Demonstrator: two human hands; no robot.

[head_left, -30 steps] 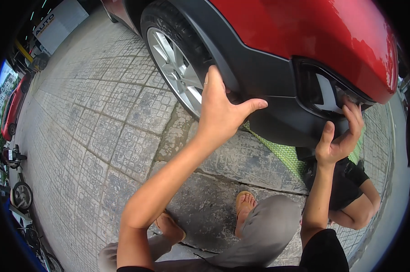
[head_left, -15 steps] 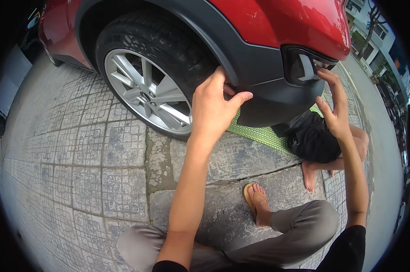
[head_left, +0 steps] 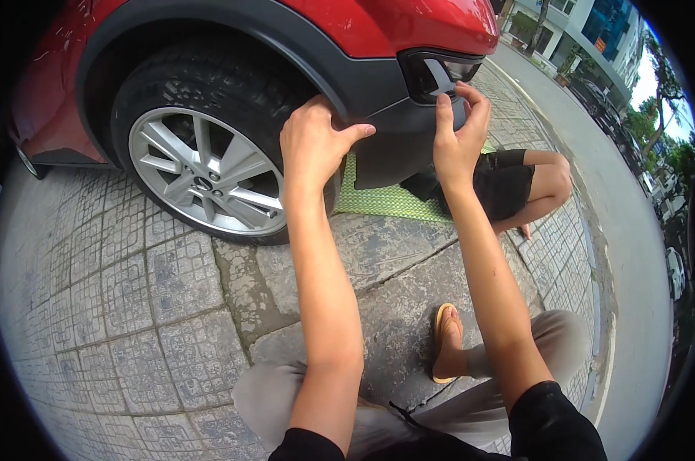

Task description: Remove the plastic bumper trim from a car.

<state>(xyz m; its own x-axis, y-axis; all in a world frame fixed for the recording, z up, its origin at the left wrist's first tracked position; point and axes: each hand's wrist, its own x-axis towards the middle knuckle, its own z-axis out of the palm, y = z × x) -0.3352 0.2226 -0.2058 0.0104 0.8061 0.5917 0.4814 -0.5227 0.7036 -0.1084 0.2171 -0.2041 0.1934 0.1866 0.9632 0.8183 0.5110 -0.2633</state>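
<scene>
Ahead of the front wheel point(head_left: 205, 177) of a red car, the dark plastic bumper point(head_left: 393, 142) curves round the corner. My left hand point(head_left: 313, 142) is at its wheel-arch edge, fingers curled behind the trim and thumb stretched over the outer side. Just below the lamp point(head_left: 433, 75), my right hand point(head_left: 462, 138) rests against the bumper's front corner, its fingers bent and its thumb held apart from them. Contact under the right fingertips is partly hidden.
A green woven mat point(head_left: 386, 203) lies beneath the bumper. Another person's bent leg in black shorts point(head_left: 505, 184) is on the ground to the right. Patterned paving point(head_left: 132, 300) surrounds the wheel, and a road point(head_left: 639, 307) runs along the right.
The view has shifted, so the car sits further left. My right hand has come closer to my left, its thumb now up by the lamp. My left hand stays at the wheel-arch edge.
</scene>
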